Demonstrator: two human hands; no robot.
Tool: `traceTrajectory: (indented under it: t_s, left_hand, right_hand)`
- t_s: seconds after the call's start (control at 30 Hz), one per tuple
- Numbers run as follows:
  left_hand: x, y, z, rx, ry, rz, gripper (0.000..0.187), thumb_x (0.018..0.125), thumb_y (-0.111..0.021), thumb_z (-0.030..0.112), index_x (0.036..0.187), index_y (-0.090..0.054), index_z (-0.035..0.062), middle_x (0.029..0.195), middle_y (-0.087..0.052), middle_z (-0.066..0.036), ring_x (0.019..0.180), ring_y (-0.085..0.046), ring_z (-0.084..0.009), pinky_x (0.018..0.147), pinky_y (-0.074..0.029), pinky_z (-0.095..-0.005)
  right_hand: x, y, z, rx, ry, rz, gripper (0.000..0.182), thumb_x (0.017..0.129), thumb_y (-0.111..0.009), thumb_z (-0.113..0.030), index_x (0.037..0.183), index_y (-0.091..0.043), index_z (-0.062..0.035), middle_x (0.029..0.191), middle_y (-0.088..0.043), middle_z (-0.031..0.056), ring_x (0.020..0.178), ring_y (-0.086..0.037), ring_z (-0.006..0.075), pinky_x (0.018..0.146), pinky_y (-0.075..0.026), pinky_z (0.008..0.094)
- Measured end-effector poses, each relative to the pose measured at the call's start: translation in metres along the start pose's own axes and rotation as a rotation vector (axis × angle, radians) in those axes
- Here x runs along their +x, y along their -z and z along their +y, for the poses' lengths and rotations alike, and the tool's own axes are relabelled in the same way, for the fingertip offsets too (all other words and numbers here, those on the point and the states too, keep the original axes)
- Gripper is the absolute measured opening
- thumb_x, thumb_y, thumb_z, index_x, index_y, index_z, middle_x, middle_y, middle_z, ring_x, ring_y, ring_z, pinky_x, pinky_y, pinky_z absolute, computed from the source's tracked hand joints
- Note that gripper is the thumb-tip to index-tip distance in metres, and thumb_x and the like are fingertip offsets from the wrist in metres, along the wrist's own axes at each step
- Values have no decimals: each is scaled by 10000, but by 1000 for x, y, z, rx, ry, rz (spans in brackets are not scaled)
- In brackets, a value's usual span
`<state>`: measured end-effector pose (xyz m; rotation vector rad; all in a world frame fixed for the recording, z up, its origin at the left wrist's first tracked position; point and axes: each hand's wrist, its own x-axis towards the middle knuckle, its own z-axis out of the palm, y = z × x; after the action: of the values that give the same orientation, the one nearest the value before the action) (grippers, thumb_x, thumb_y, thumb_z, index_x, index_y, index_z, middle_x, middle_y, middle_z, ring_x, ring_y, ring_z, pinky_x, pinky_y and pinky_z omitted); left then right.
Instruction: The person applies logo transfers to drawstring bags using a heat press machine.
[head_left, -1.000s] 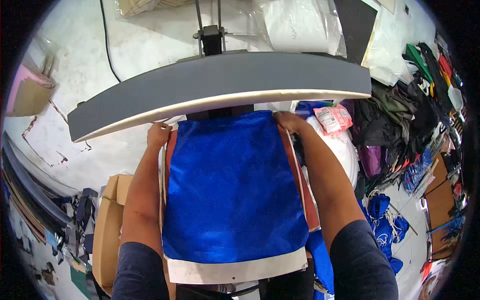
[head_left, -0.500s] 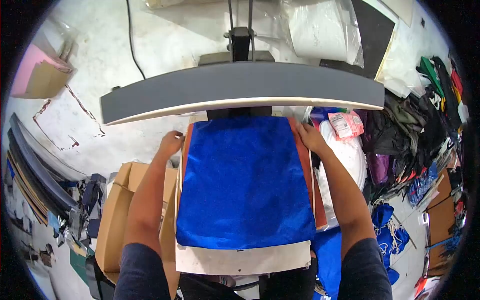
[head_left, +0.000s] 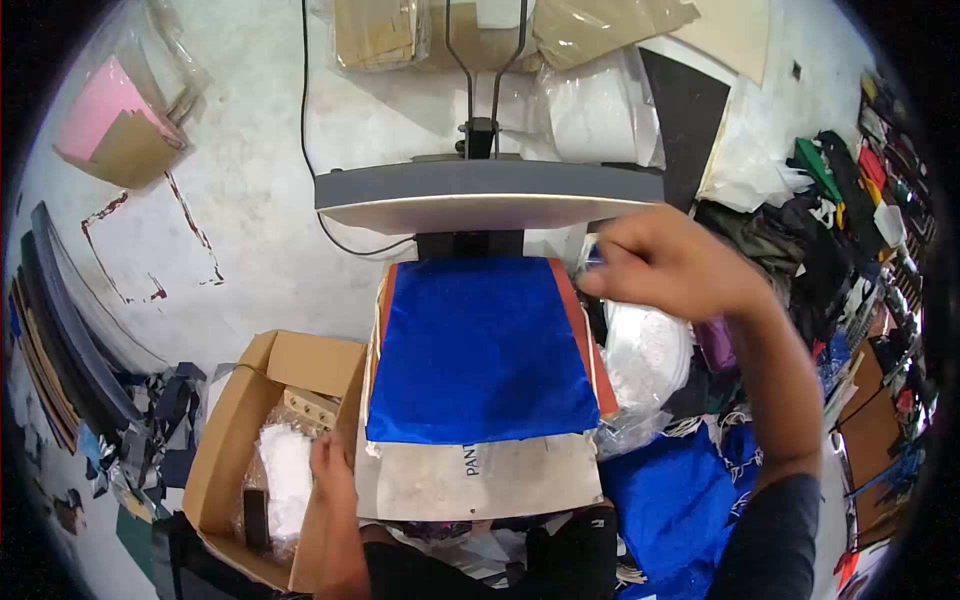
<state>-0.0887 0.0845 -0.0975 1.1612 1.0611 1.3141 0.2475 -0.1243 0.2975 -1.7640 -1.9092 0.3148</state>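
A blue cloth piece [head_left: 480, 350] lies flat on the lower bed of a heat press, over a reddish-brown sheet [head_left: 606, 392] that shows along its side. Beneath it, a pale cloth [head_left: 420, 482] with dark lettering hangs over the front edge. The raised upper plate [head_left: 490, 185] of the press stands behind the cloth. My right hand [head_left: 680, 262] is up in the air beside the plate's right end, fingers loosely curled, thumb apart, slightly blurred. Low on the left, my left hand [head_left: 332, 475] is beside the bed at the carton's edge, fingers extended and nothing visible in them.
An open cardboard carton [head_left: 225, 450] with white material inside stands left of the press. White plastic-wrapped pieces [head_left: 645, 355] and a heap of blue cloth [head_left: 665, 495] lie to the right. Dark clothes [head_left: 760, 240] are piled farther right. A black cable [head_left: 305, 110] runs down the left.
Both hands have left the sides of the blue cloth. My right hand has risen toward the plate's right end; my left has dropped toward the carton. The view has shifted, showing more of the plate's underside.
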Motion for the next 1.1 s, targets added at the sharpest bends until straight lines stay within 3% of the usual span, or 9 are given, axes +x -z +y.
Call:
traceTrajectory:
  t_s: [0.07, 0.2, 0.27, 0.3, 0.43, 0.53, 0.73, 0.9, 1.1]
  left_hand:
    - [-38, 6, -9, -78, 48, 92, 105, 945, -592, 154, 900, -595, 59, 709, -475, 47, 630, -431, -55, 559, -348, -213]
    - [-73, 10, -16, -169, 195, -27, 105, 952, -590, 165, 938, -582, 61, 734, -478, 28, 634, -427, -57, 562, -348, -208]
    - [-76, 3, -2, -135, 152, -47, 116, 955, -588, 171, 957, -584, 55, 745, -481, 26, 638, -432, -60, 567, -353, -214]
    - [-71, 1, 4, -135, 97, -57, 132, 956, -590, 182, 975, -583, 52, 763, -492, 24, 649, -437, -60, 579, -357, -215]
    - [-45, -3, 18, -131, -37, -151, 211, 964, -592, 217, 1074, -579, 37, 898, -543, -7, 768, -490, -81, 695, -412, -235]
    - [-30, -9, 29, 3, -106, -175, 308, 952, -611, 196, 1195, -539, 21, 1046, -556, -46, 934, -515, -117, 839, -433, -276]
    - [-45, -16, 44, 297, -502, -427, 642, 804, -742, 60, 1358, -427, -17, 1301, -468, -177, 1230, -495, -293, 1063, -383, -405]
    - [-47, -32, 56, 539, -616, -477, 611, 809, -738, 97, 1350, -463, 26, 1242, -470, -203, 1174, -510, -350, 1005, -422, -404]
    - [-34, -35, 56, 716, -916, -351, 298, 867, -652, 54, 1164, -637, 33, 1015, -493, -156, 911, -523, -296, 815, -453, -394]
  right_hand:
    - [23, 31, -20, -31, -50, -292, 342, 855, -695, -218, 630, -496, -53, 578, -422, -33, 576, -400, 51, 501, -356, 271]
    - [28, 180, -49, -84, 401, 24, 239, 972, -542, -255, 933, -652, -47, 751, -570, -18, 644, -536, 90, 535, -434, 236]
    - [37, 152, -96, 269, 271, -7, 230, 989, -514, -233, 916, -640, -55, 667, -534, 1, 558, -518, 117, 479, -425, 239]
    - [32, 122, -100, -100, 80, 376, 233, 979, -536, -243, 880, -638, -58, 615, -486, -13, 509, -471, 108, 456, -388, 235]
    - [4, 15, -57, -212, -56, -118, 317, 909, -659, -367, 869, -643, -53, 767, -577, -35, 715, -524, 68, 626, -439, 249]
    - [-44, -57, 8, -318, -128, -265, 445, 825, -691, -514, 903, -606, -85, 825, -634, 128, 796, -638, 284, 679, -487, 418]
    - [-160, -198, 116, -257, -632, 225, 828, 675, -819, -527, 1290, -456, -107, 897, -696, 150, 861, -673, 362, 769, -508, 431]
    - [-177, -276, 130, -30, -583, 662, 900, 683, -844, -446, 1383, -375, -131, 894, -696, 149, 877, -673, 375, 811, -506, 441]
    - [-154, -285, 144, -153, -499, 800, 572, 813, -731, -230, 1314, -500, -78, 807, -695, 141, 791, -683, 351, 709, -506, 480]
